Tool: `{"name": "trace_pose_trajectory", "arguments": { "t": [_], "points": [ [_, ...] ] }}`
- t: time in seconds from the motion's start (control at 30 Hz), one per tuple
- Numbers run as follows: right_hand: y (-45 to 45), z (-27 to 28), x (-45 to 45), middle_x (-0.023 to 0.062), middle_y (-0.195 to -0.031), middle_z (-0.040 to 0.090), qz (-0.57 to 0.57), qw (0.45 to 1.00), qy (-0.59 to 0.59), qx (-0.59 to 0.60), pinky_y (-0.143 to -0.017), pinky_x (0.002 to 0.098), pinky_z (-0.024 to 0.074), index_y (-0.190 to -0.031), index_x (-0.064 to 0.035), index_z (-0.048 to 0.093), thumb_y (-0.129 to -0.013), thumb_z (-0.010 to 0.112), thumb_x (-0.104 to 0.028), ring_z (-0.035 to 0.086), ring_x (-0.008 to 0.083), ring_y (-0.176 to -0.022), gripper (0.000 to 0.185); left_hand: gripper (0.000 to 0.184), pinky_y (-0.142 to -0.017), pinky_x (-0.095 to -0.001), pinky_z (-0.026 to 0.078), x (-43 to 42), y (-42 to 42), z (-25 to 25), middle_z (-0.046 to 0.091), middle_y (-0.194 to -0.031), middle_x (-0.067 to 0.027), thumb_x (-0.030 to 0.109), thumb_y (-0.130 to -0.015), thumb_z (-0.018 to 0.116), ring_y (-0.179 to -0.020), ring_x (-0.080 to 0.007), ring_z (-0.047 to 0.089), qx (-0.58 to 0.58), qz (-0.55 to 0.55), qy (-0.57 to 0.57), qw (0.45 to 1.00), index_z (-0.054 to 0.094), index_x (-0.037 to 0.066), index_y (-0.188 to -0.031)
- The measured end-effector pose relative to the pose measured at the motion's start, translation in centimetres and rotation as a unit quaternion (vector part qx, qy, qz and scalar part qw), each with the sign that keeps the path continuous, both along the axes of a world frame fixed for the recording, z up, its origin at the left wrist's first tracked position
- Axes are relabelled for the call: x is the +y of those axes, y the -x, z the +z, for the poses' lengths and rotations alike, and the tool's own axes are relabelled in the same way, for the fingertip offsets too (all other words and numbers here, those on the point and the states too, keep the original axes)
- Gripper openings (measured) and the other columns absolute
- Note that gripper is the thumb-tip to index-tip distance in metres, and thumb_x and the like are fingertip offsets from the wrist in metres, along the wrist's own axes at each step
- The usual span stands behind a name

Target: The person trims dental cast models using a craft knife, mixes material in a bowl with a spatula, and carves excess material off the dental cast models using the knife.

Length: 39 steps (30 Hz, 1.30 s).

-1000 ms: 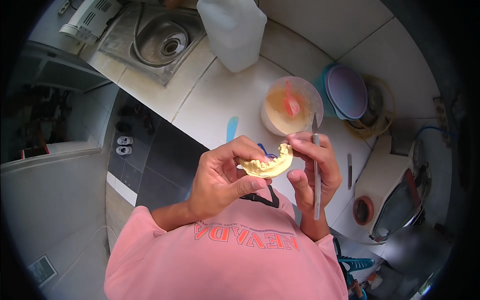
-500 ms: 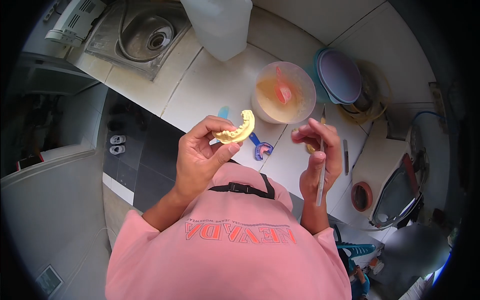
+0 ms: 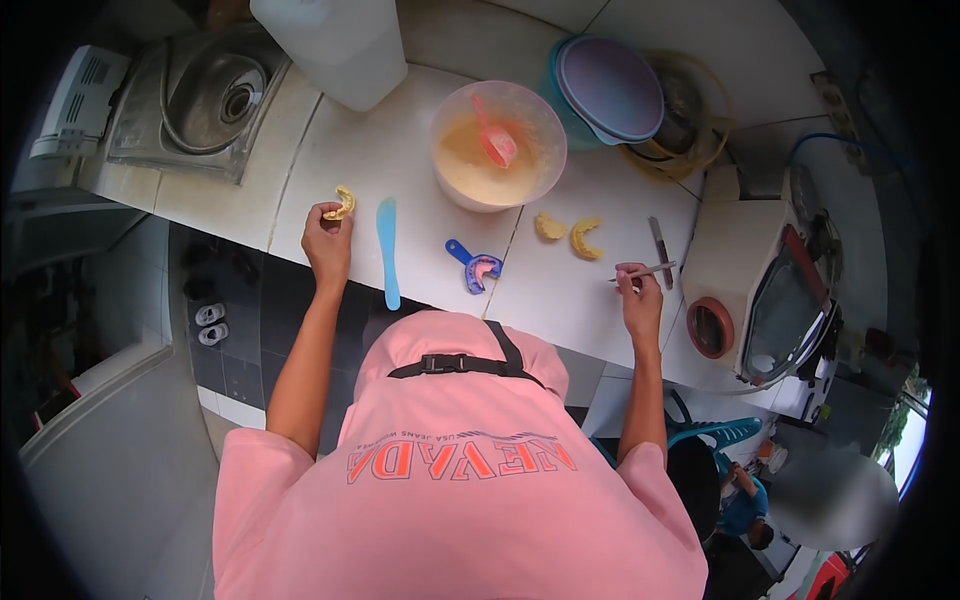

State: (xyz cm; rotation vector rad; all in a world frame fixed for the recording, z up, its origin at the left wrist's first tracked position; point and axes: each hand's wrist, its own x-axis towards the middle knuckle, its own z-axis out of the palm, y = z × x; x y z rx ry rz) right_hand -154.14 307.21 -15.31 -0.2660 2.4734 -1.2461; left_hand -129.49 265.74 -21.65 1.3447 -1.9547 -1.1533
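Note:
At the left of the counter, my left hand [image 3: 328,245] is closed on a yellow dental cast [image 3: 345,204], curved like a row of teeth, just above or at the surface. My right hand [image 3: 640,290] pinches a slender pen-like tool [image 3: 655,269] near the counter's right part. Between the hands lie a light-blue spatula [image 3: 388,255] and a blue impression tray [image 3: 480,272] with pink material in it. Two more yellow cast pieces, a small lump [image 3: 549,227] and a curved cast [image 3: 586,240], rest left of my right hand. Beyond it lies a thin knife-like tool [image 3: 659,245].
A translucent bowl [image 3: 551,172] of pale powder holds a red scoop [image 3: 495,147]. Behind stand a lidded teal tub [image 3: 610,85] and a white jug [image 3: 345,60]. A sink [image 3: 215,110] is at left, a beige machine [image 3: 745,230] at right. Another person [image 3: 742,500] is at lower right.
My hands have spread apart from in front of my chest. The left carried the cast leftward to the counter; the right moved down to the counter with its tool. The view has shifted.

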Motion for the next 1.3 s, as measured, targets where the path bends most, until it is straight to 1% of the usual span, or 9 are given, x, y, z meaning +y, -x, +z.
{"name": "trace_pose_trajectory", "arguments": {
  "t": [0.13,0.3,0.63,0.73,0.87,0.93,1.03,1.13,1.3],
  "points": [
    [0.0,0.2,-0.2,0.0107,-0.087,0.067,0.019,0.982,-0.175,0.066,-0.074,0.0338,0.0553,-0.109,-0.0002,0.061,-0.084,0.07,-0.005,0.069,0.0228,-0.076,0.027,0.017,-0.072,-0.0315,0.052,-0.3,0.7,-0.1,0.067,-0.093,-0.0097,0.008,-0.083,0.071,-0.083,-0.0203,0.064,-0.007,-0.012,0.056,0.998,0.064,0.002,-0.098],
    [0.9,-1.4,0.2,0.0145,-0.089,0.068,0.069,0.963,-0.234,0.115,-0.075,0.0383,0.0543,-0.107,-0.0001,0.063,-0.081,0.07,-0.003,0.069,0.029,-0.079,0.027,0.022,-0.077,-0.0378,0.05,0.8,0.9,1.1,0.064,-0.098,-0.0095,0.007,-0.08,0.074,-0.094,-0.0281,0.055,-0.064,-0.032,0.151,0.986,0.064,0.003,-0.098],
    [1.8,-1.7,0.2,0.0147,-0.092,0.067,0.07,0.949,-0.28,0.125,-0.075,0.0413,0.0539,-0.109,-0.0013,0.065,-0.081,0.071,-0.005,0.068,0.0314,-0.082,0.028,0.029,-0.088,-0.0393,0.046,1.9,1.0,2.8,0.06,-0.108,-0.011,0.006,-0.083,0.071,-0.099,-0.0298,0.054,-0.074,-0.024,0.141,0.987,0.06,0.002,-0.109],
    [2.6,2.4,-3.5,0.0146,-0.1,0.066,0.033,0.952,-0.168,0.256,-0.08,0.0423,0.0534,-0.111,-0.0029,0.065,-0.082,0.072,-0.007,0.066,0.0318,-0.089,0.03,0.034,-0.091,-0.0394,0.046,2.4,1.5,4.7,0.059,-0.114,-0.0117,0.005,-0.087,0.066,-0.109,-0.0302,0.054,-0.039,-0.001,0.165,0.985,0.056,0.002,-0.119],
    [5.8,8.8,-11.0,0.0142,-0.125,0.057,0.165,0.866,-0.109,0.458,-0.102,0.0435,0.0455,-0.126,-0.0074,0.059,-0.081,0.073,-0.007,0.051,0.0337,-0.123,0.047,0.035,-0.094,-0.0389,0.047,4.0,3.5,7.6,0.06,-0.121,-0.0129,0.006,-0.091,0.062,-0.116,-0.0284,0.055,0.059,-0.054,0.106,0.991,0.053,0.001,-0.124],
    [7.9,9.5,-14.1,0.0116,-0.136,0.051,0.218,0.824,-0.146,0.502,-0.108,0.045,0.0411,-0.132,-0.0091,0.056,-0.082,0.071,-0.007,0.044,0.0332,-0.133,0.052,0.033,-0.096,-0.0381,0.048,4.9,5.3,8.5,0.06,-0.123,-0.0142,0.008,-0.094,0.06,-0.116,-0.0267,0.057,0.132,-0.099,0.035,0.986,0.052,-0.001,-0.124],
    [10.4,8.7,-15.8,0.0102,-0.138,0.054,0.294,0.781,-0.197,0.514,-0.11,0.0477,0.039,-0.131,-0.009,0.057,-0.084,0.067,-0.005,0.046,0.0327,-0.133,0.049,0.039,-0.1,-0.038,0.046,6.8,7.2,10.0,0.057,-0.129,-0.017,0.019,-0.099,0.056,-0.12,-0.0264,0.055,0.166,-0.139,-0.029,0.976,0.048,-0.002,-0.132],
    [10.7,8.2,-15.9,0.0102,-0.134,0.059,0.334,0.802,-0.129,0.478,-0.11,0.0483,0.0394,-0.128,-0.0079,0.059,-0.085,0.064,-0.001,0.053,0.032,-0.127,0.044,0.053,-0.102,-0.0392,0.045,7.9,8.7,10.6,0.048,-0.142,-0.0206,0.031,-0.103,0.048,-0.131,-0.0299,0.048,0.179,-0.175,-0.043,0.967,0.038,-0.001,-0.143],
    [6.2,10.8,-18.2,0.012,-0.12,0.067,0.316,0.796,-0.021,0.516,-0.103,0.0447,0.0473,-0.121,-0.0047,0.064,-0.083,0.063,0.002,0.062,0.0319,-0.116,0.039,0.063,-0.116,-0.0416,0.027,8.6,9.2,9.9,0.03,-0.155,-0.0228,0.041,-0.106,0.034,-0.144,-0.0358,0.029,0.173,-0.229,-0.039,0.957,0.023,0.001,-0.153]
  ]
}}
